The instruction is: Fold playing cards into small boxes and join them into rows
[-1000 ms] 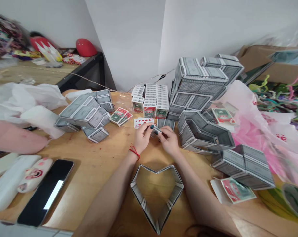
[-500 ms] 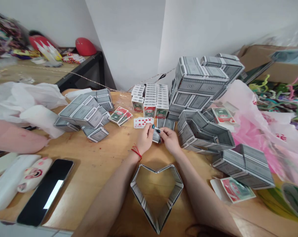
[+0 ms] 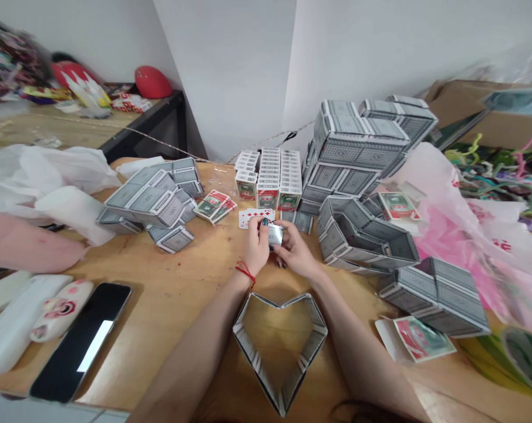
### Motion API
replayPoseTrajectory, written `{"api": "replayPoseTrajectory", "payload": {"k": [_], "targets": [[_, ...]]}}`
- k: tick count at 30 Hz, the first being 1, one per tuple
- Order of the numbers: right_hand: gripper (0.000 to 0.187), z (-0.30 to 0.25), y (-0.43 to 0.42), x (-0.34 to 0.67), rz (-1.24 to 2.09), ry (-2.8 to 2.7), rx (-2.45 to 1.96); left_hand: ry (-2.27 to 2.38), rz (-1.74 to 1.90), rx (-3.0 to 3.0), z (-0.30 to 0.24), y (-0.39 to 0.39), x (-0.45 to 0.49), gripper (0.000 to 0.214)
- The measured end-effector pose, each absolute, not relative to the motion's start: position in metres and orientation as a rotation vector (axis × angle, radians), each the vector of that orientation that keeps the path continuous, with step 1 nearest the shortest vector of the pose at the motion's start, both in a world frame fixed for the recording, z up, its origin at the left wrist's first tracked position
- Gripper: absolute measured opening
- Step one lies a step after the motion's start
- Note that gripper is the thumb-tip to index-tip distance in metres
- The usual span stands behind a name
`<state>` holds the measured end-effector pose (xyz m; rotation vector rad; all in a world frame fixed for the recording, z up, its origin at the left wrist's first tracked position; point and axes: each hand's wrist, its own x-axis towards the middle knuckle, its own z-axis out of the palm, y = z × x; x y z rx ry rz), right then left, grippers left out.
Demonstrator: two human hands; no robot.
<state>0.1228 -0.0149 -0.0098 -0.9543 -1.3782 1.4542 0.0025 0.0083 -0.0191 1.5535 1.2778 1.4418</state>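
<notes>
"When I look down my head feed, where's the thing that matters?"

"The patterned card [image 3: 275, 235] sits between both hands, just nearer to me than the face-up cards [image 3: 256, 218], and beyond the heart-shaped frame [image 3: 248, 345]."

"And the fingers?"

"I have the left hand [image 3: 257, 244] pinching its left side, thumb on the near face. The right hand [image 3: 298, 249] grasps its right and lower edge, some fingers out of sight behind. Whether it's one card or several, I can't tell."

"How would you work it well?"

"I'd hold both grips light and level, thumbs opposing fingers, so any bend runs straight instead of wandering to a corner. I'd spread pressure along the whole edge, because stock this thin would probably kink under one hard pinch."

"Anything to mind?"

"The open card-built ring [image 3: 332, 238] stands just beside my right hand; I'd turn from the wrist there, without swinging outward."
</notes>
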Motion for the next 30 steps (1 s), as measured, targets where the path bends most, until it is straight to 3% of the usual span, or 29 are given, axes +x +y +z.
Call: {"api": "replayPoseTrajectory", "payload": {"k": [4, 12, 17, 21, 30], "targets": [[0.059, -0.009, -0.014, 0.122, 1.471, -1.343, -0.936, 1.202, 1.424, 1.343, -0.018, 0.011, 0.002, 0.022], [0.057, -0.018, -0.012, 0.122, 1.206, -1.37, -1.066, 1.087, 1.326, 1.04, -0.017, 0.019, -0.003, 0.044], [0.058, -0.022, -0.014, 0.12, 1.045, -1.423, -1.221, 1.105, 1.322, 1.138, -0.017, 0.018, -0.005, 0.032], [0.055, -0.022, -0.015, 0.118, 1.125, -1.408, -1.154, 1.201, 1.35, 1.358, -0.016, 0.014, -0.003, 0.015], [0.051, -0.013, -0.011, 0.124, 1.407, -1.223, -1.013, 1.258, 1.271, 1.607, -0.014, 0.008, 0.0, 0.019]]}}
